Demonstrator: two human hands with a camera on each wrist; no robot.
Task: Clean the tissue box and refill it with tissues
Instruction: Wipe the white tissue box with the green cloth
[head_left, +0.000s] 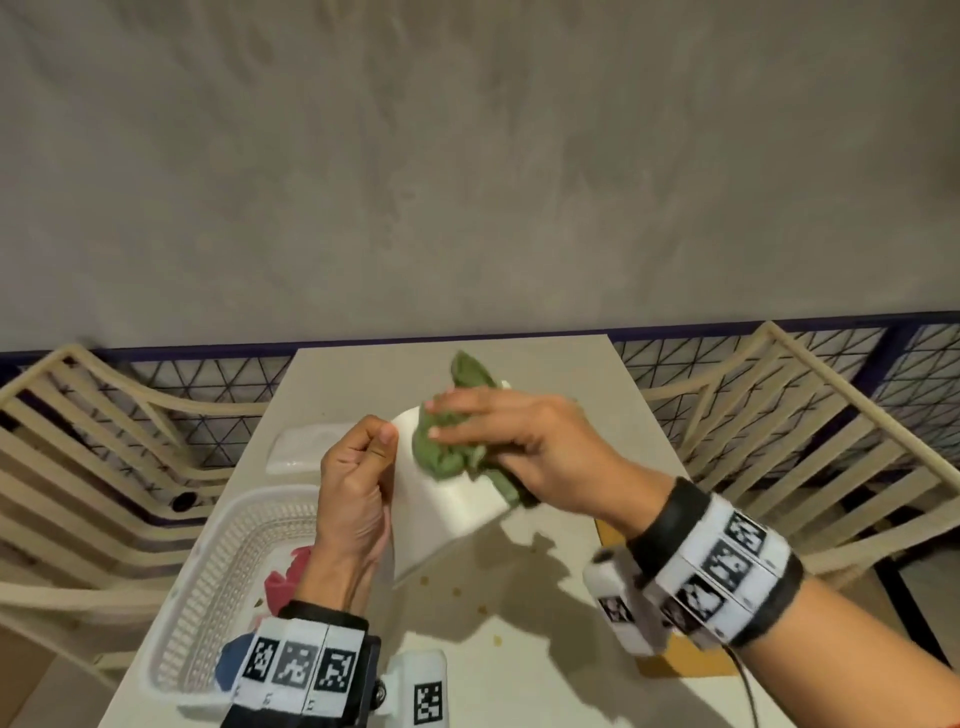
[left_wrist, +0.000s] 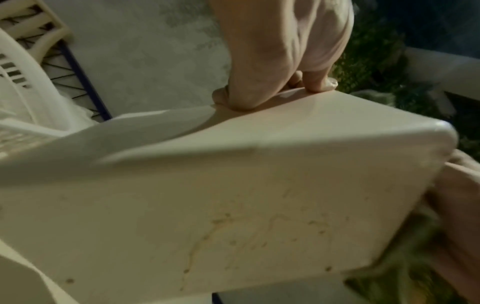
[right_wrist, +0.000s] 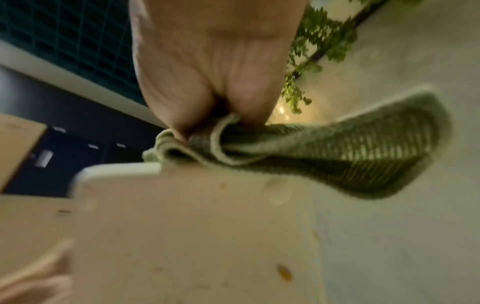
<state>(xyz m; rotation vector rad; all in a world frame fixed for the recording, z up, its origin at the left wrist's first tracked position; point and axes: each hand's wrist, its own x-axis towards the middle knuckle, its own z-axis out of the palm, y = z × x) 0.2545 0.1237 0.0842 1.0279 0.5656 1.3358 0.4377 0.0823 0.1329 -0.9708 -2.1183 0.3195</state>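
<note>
A white plastic tissue box (head_left: 444, 512) is tilted up above the table. My left hand (head_left: 358, 473) grips its left edge, thumb on the near face. In the left wrist view the box (left_wrist: 233, 195) shows brownish stains and specks, with my left fingers (left_wrist: 259, 82) curled over its upper edge. My right hand (head_left: 511, 434) holds a crumpled green cloth (head_left: 452, 447) against the top of the box. The right wrist view shows the cloth (right_wrist: 311, 152) bunched under my fingers (right_wrist: 207, 92) on the box (right_wrist: 194, 226). A white lid (head_left: 306, 447) lies behind my left hand.
A white slatted basket (head_left: 228, 582) with red and blue cloths stands at the table's left. Small crumbs (head_left: 483, 608) dot the beige table (head_left: 545, 675). A yellow item (head_left: 680, 657) lies under my right wrist. Beige slatted chairs (head_left: 78, 467) flank the table, with a railing behind.
</note>
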